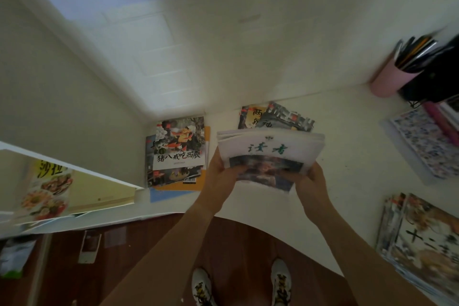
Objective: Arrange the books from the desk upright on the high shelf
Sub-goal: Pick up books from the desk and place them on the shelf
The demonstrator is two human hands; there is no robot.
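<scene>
Both hands, left hand (219,176) and right hand (311,182), grip a thin magazine bundle (269,150) by its near corners above the desk (347,136); floppy, probably slippery, so support the spines. Beyond lies a picture-book pile (178,151).

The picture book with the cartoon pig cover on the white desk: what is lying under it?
Under the picture book with the cartoon pig cover lie more books, with an orange cover and a blue corner sticking out. Their titles and number are covered.
</scene>
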